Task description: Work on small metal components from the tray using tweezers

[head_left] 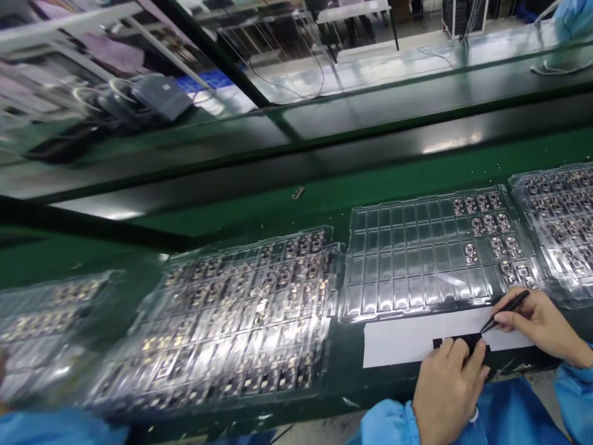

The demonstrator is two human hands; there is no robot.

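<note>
My right hand [540,318] is closed around black tweezers [512,305], their tips down at a black strip [473,340]. The fingers of my left hand [447,386] are bent over this strip and press on it, hiding part of it. Beneath lies a white paper sheet [398,346] along the near side of the bench. Just beyond it is a clear plastic tray [393,272] of small cells; several small circuit boards [498,222] sit in its right part, and the cells to the left hold none.
More clear trays full of circuit boards lie to the right [560,225] and left [222,321]. A co-worker's blue sleeve [60,426] shows at lower left, blurred. One loose part [299,193] lies on the green surface [254,210]. A dark bar [92,222] crosses the left side.
</note>
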